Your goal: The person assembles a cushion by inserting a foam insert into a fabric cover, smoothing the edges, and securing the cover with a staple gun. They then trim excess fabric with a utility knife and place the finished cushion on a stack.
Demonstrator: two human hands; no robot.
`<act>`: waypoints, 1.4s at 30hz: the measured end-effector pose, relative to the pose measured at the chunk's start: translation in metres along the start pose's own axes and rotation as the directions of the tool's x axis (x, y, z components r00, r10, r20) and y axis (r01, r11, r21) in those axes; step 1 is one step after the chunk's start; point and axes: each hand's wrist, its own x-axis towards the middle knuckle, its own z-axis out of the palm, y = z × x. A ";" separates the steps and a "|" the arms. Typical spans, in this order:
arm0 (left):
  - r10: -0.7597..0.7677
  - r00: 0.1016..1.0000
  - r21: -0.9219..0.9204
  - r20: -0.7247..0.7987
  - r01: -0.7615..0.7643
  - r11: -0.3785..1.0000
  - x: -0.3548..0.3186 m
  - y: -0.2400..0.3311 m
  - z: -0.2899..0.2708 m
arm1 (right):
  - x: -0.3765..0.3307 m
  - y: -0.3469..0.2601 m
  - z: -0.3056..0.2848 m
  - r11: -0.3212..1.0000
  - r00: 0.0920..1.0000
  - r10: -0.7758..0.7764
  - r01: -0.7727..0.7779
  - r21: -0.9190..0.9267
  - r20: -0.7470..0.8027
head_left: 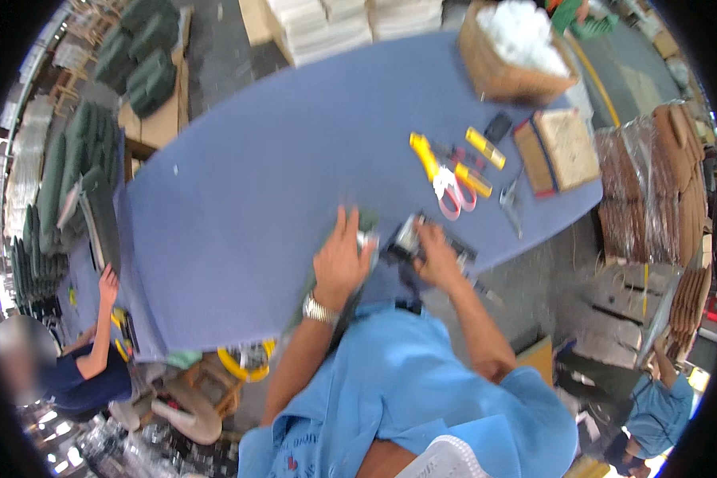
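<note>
My left hand (342, 264), a metal-banded watch on its wrist, rests against a narrow dark green padded piece (369, 221) at the table's near edge. Its fingers are stretched out and slightly blurred. A small pale spot shows by the fingertips, too smeared to name. Just to the right, my right hand (438, 253) has its fingers bent over a black and silver staple gun (406, 239). The staple gun is at the table edge, partly hidden under that hand. Most of the green piece is hidden by my left hand and forearm.
On the blue-covered table (255, 159) lie scissors (448, 187), yellow-handled cutters (478, 179) and pliers (511, 207). A box (562, 151) and a basket of white stuffing (518, 40) stand at right. A co-worker's hand (108, 279) touches a green cushion (99, 219) at left.
</note>
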 end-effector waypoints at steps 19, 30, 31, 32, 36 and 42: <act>0.016 1.000 -0.138 -0.021 -0.019 0.990 -0.001 -0.005 0.009 | 0.206 0.066 -0.010 0.929 0.947 0.266 -0.301 -0.214 -0.178; 0.134 0.952 -0.900 0.277 0.306 -0.310 0.032 -0.018 -0.057 | 0.105 -0.172 -0.098 0.724 0.721 -0.633 0.680 0.113 -0.282; 0.119 0.963 -0.862 0.241 0.269 -0.429 0.027 -0.019 -0.061 | 0.103 -0.180 -0.089 0.654 0.642 -0.724 0.755 0.043 -0.253; 0.075 0.977 -0.813 0.201 0.209 -0.544 0.017 -0.019 -0.070 | 0.099 -0.190 -0.081 0.628 0.604 -0.756 0.778 -0.018 -0.253; 0.120 0.961 -0.707 0.248 0.264 -0.656 -0.010 -0.016 -0.076 | 0.084 -0.192 -0.087 0.558 0.540 -0.829 0.812 -0.170 -0.146; -0.258 0.966 -0.985 -0.027 -0.070 -0.159 -0.040 -0.010 -0.090 | 0.056 -0.167 -0.104 0.707 0.736 -0.600 0.671 0.222 -0.313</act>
